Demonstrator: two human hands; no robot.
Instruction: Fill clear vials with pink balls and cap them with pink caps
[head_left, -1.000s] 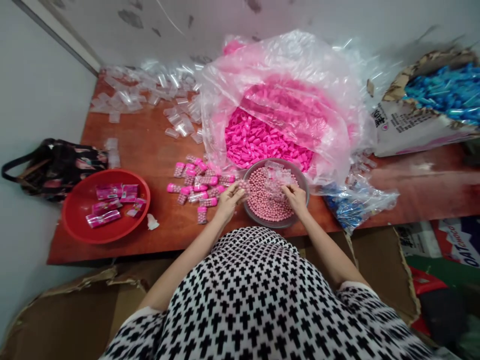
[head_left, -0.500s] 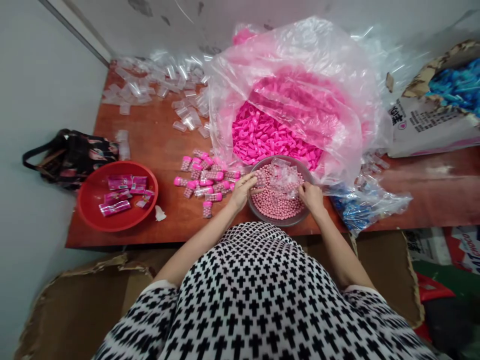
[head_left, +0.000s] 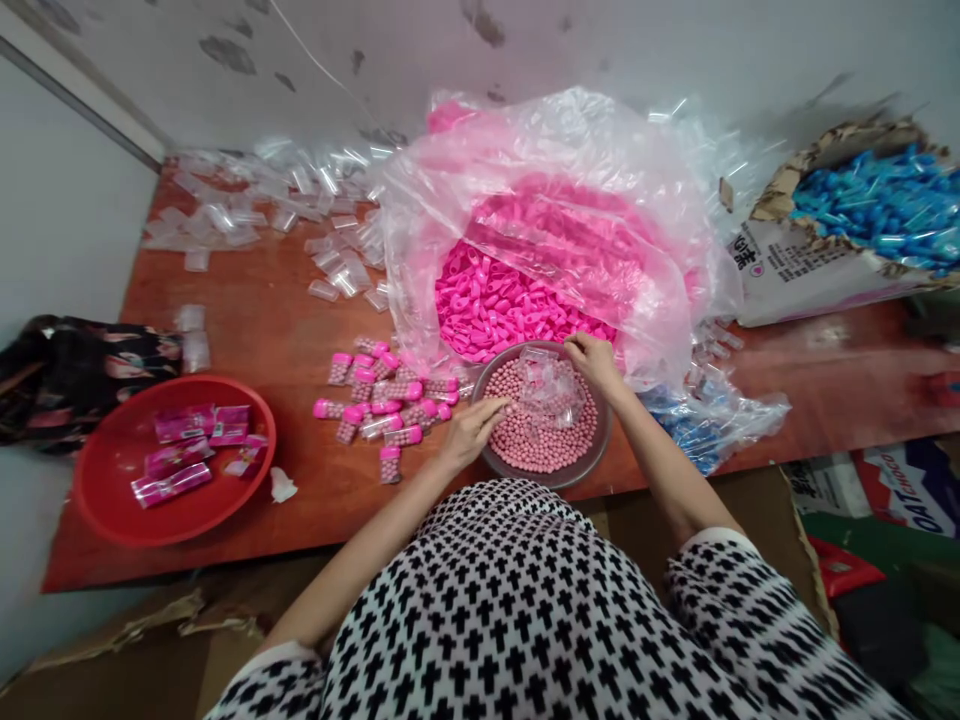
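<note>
A grey bowl of pink beads stands at the table's front edge, with clear plastic tubes lying on the beads. My left hand is at the bowl's left rim, fingers closed together over the beads; what they hold is hidden. At the bowl's far right rim, my right hand has its fingers curled beside the pink plastic caps. Whatever is in them is too small to make out. Left of the bowl lies a pile of bead-filled tubes with pink caps.
A large clear bag spills the caps behind the bowl. Clear tubes lie scattered at the back left. A red basin with pink packets stands left, beside a flowered black bag. Blue pieces fill a torn sack at right.
My right hand has moved from over the beads to the bowl's far rim by the caps. My left hand has drawn back to the left rim. The camera view has shifted.
</note>
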